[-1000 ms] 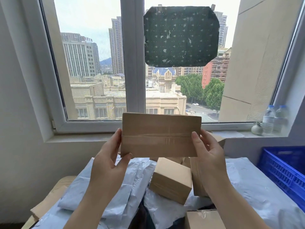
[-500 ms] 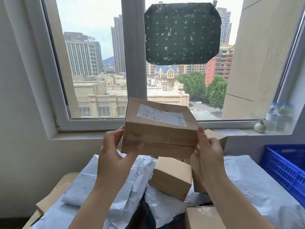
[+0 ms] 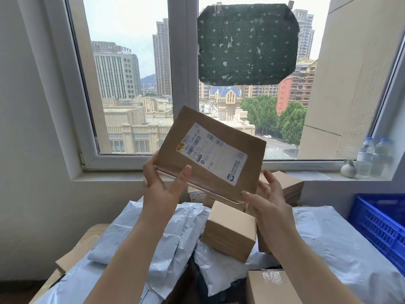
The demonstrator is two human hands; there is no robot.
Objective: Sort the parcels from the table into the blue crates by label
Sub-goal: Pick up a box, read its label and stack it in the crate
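Note:
A flat brown cardboard parcel [image 3: 252,148] is held up in front of the window, tilted, its white shipping label [image 3: 211,153] facing me. My left hand [image 3: 162,185] grips its lower left edge, thumb on the front. My right hand [image 3: 269,198] holds the lower right corner from below, thumb at the edge and fingers spread behind. A blue crate [image 3: 381,224] shows at the right edge. Below lies a pile of parcels: a small brown box [image 3: 230,229] and pale grey mailer bags [image 3: 153,238].
A brown box [image 3: 269,286] sits at the bottom centre, another box [image 3: 287,185] behind my right hand. Grey mailer bags [image 3: 341,249] spread toward the crate. Water bottles [image 3: 370,156] and a small white vase [image 3: 348,170] stand on the windowsill at right.
The parcel has been turned over and tilted, so its labelled face now points at me. My right hand has slid down to the lower right corner; my left thumb moved onto the front.

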